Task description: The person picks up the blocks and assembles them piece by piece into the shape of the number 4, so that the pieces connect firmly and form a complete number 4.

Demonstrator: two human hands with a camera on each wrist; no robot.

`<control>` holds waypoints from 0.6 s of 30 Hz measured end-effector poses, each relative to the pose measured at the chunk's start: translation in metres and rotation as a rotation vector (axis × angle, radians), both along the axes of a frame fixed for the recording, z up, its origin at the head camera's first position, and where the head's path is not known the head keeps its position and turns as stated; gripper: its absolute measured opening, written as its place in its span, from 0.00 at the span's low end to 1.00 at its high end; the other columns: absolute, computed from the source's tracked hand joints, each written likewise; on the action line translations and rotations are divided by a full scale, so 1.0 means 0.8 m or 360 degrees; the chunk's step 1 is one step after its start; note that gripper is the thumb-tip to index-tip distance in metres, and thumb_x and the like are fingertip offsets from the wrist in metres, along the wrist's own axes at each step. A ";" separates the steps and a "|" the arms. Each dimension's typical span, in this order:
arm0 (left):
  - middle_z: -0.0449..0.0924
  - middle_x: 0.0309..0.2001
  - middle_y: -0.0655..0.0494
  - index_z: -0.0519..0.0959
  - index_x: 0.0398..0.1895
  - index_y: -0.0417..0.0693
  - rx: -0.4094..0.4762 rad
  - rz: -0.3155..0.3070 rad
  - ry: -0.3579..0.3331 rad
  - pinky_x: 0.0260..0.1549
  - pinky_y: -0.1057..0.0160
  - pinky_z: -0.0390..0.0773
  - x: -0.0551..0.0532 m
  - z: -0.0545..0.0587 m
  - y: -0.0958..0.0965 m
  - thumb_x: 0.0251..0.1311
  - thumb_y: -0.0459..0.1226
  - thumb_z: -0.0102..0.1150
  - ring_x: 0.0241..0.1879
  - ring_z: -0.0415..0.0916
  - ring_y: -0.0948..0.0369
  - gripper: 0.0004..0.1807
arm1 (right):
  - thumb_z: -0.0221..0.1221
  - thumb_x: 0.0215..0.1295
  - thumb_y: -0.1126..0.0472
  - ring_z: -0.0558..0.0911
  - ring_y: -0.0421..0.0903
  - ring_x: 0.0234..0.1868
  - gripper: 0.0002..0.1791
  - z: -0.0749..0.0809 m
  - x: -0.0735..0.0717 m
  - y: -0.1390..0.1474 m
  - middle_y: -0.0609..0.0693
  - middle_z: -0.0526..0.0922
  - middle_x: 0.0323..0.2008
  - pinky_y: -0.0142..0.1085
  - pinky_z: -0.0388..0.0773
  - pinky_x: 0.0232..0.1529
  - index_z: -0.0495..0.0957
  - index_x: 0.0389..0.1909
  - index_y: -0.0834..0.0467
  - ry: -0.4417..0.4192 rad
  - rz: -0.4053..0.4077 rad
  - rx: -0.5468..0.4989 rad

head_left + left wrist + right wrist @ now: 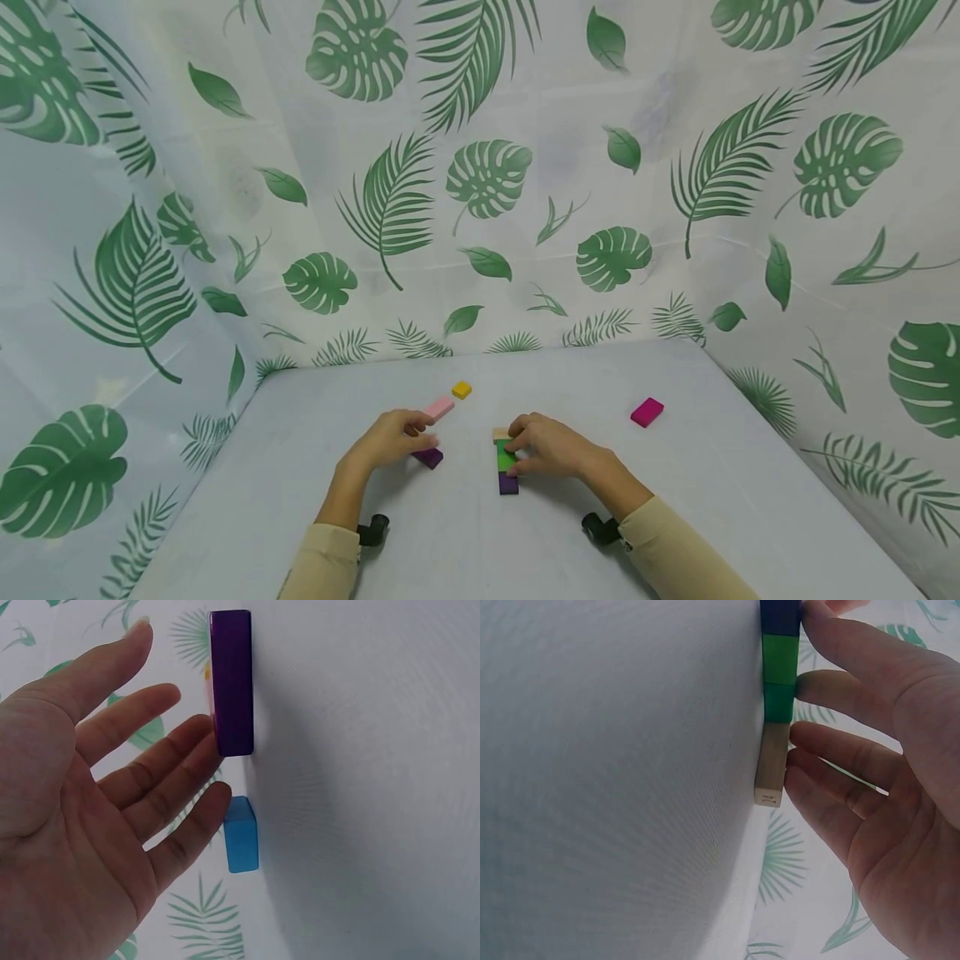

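Head view: left hand (393, 437)'s right by a dark purple rectangular block (430, 457) on the white counter (450, 525); right hand (555, 446)'s at a straight row of plain-wood, green and dark purple blocks (507, 458). Left wrist: fingers (161, 757) loosely spread, light blue block (241, 844) near them. Right wrist: fairly straight fingers, tips touching the row's side.

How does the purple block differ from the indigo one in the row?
The purple block lies slanted and apart from the bright green block; the indigo block lies straight, against it. The purple block looks redder; the indigo block looks bluer. Both rest on the table.
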State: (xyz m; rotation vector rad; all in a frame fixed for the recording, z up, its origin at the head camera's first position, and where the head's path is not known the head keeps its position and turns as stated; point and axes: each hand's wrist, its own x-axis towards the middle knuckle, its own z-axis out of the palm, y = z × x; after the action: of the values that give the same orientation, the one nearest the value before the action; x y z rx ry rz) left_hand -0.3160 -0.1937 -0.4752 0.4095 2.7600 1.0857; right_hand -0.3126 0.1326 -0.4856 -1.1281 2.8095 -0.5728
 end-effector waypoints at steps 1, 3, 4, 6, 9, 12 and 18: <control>0.84 0.55 0.46 0.83 0.60 0.46 -0.0003 -0.0002 -0.0004 0.54 0.48 0.81 0.000 0.000 0.000 0.64 0.47 0.72 0.51 0.79 0.56 0.24 | 0.74 0.60 0.45 0.79 0.51 0.61 0.25 0.000 0.000 0.000 0.53 0.83 0.58 0.49 0.77 0.63 0.89 0.53 0.56 0.0001 0.0001 -0.0001; 0.84 0.55 0.46 0.83 0.60 0.47 -0.0007 -0.0007 -0.0013 0.55 0.48 0.80 0.000 0.000 0.000 0.64 0.47 0.72 0.52 0.80 0.55 0.24 | 0.74 0.60 0.45 0.79 0.51 0.61 0.25 0.000 0.000 0.000 0.53 0.83 0.58 0.49 0.77 0.63 0.89 0.53 0.56 0.0005 0.0005 -0.0002; 0.84 0.55 0.46 0.83 0.60 0.47 -0.0007 -0.0011 -0.0016 0.55 0.47 0.80 0.000 0.001 0.000 0.64 0.46 0.72 0.52 0.80 0.55 0.24 | 0.74 0.60 0.45 0.79 0.51 0.61 0.25 0.000 0.000 0.000 0.53 0.83 0.58 0.49 0.77 0.63 0.89 0.53 0.56 0.0004 0.0007 -0.0003; 0.84 0.55 0.46 0.83 0.60 0.46 -0.0009 -0.0017 -0.0020 0.56 0.46 0.80 0.000 0.001 0.000 0.64 0.46 0.71 0.53 0.80 0.54 0.24 | 0.74 0.60 0.45 0.79 0.51 0.61 0.25 0.001 0.000 0.000 0.53 0.83 0.58 0.49 0.77 0.64 0.89 0.53 0.56 0.0006 0.0010 -0.0002; 0.84 0.55 0.46 0.83 0.60 0.46 -0.0010 -0.0030 -0.0024 0.57 0.46 0.80 0.001 0.000 0.000 0.64 0.44 0.72 0.54 0.80 0.53 0.23 | 0.74 0.61 0.45 0.79 0.51 0.61 0.25 0.001 0.000 0.000 0.53 0.83 0.58 0.49 0.77 0.64 0.89 0.53 0.56 0.0011 0.0014 0.0002; 0.84 0.54 0.47 0.84 0.59 0.46 -0.0012 -0.0046 -0.0019 0.57 0.45 0.79 0.000 0.001 0.000 0.62 0.42 0.74 0.54 0.81 0.53 0.23 | 0.74 0.61 0.45 0.79 0.51 0.61 0.25 0.002 0.000 0.000 0.53 0.83 0.58 0.49 0.77 0.64 0.89 0.53 0.56 0.0008 0.0014 0.0003; 0.85 0.52 0.49 0.83 0.59 0.46 -0.0029 -0.0084 -0.0023 0.55 0.47 0.80 -0.001 -0.001 -0.002 0.57 0.39 0.78 0.51 0.80 0.54 0.26 | 0.74 0.61 0.46 0.79 0.51 0.61 0.24 0.002 0.001 -0.001 0.54 0.83 0.58 0.49 0.77 0.64 0.89 0.53 0.56 -0.0005 0.0010 0.0000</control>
State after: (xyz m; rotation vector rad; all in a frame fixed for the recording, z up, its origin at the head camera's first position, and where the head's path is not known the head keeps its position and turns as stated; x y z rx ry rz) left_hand -0.3167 -0.1952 -0.4760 0.4671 2.7279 1.0469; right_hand -0.3119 0.1319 -0.4837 -1.1343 2.8023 -0.5739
